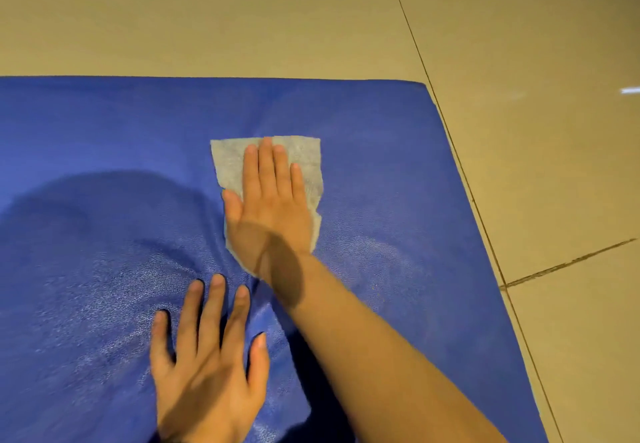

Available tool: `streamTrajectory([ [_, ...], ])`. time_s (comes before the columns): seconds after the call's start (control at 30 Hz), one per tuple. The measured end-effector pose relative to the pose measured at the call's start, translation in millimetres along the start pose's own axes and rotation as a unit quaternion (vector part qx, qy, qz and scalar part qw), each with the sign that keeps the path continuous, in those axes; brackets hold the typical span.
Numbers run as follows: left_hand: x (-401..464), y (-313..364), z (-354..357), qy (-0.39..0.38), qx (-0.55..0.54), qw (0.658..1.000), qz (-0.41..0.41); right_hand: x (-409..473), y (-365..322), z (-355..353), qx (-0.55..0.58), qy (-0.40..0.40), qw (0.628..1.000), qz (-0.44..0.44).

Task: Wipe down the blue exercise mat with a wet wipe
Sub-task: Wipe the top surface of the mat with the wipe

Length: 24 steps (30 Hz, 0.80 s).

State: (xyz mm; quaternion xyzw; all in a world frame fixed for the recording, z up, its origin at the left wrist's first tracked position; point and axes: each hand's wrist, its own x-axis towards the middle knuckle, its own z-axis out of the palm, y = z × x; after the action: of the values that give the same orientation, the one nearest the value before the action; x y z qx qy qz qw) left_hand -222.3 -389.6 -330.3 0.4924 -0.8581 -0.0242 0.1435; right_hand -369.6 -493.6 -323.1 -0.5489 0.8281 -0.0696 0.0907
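Note:
The blue exercise mat [398, 172] fills most of the view, with its far edge and right corner visible. A white wet wipe [304, 155] lies spread flat on the mat near the middle. My right hand [270, 207] presses flat on the wipe, fingers together and pointing away from me, covering its centre. My left hand [207, 366] rests palm down on the bare mat nearer to me, fingers spread, holding nothing. The mat surface wrinkles between the two hands and shines damp around them.
Beige floor tiles [536, 62] with dark grout lines surround the mat at the far side and on the right. A shadow falls across the mat's left part.

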Motion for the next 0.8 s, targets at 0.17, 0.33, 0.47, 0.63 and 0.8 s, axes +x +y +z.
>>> streamTrajectory([
  [0.17,2.0,-0.1,0.8,-0.008,-0.012,1.0,0.0,32.0,113.1,-35.3,-0.02,0.012,0.999,-0.029],
  [0.33,2.5,0.1,3.1,-0.001,-0.024,1.0,-0.017,49.1,202.4,-67.2,-0.011,0.016,0.954,0.301],
  [0.47,-1.9,-0.2,5.9,0.01,0.005,1.0,-0.001,60.8,139.6,-51.5,0.006,0.051,0.908,0.417],
  [0.63,-1.3,0.9,7.3,0.027,0.019,0.999,0.003,63.7,16.6,-17.1,-0.026,-0.032,0.999,0.008],
  [0.8,0.4,-0.7,9.8,0.04,0.005,0.999,0.006,108.5,109.1,-51.3,-0.019,-0.026,0.996,-0.077],
])
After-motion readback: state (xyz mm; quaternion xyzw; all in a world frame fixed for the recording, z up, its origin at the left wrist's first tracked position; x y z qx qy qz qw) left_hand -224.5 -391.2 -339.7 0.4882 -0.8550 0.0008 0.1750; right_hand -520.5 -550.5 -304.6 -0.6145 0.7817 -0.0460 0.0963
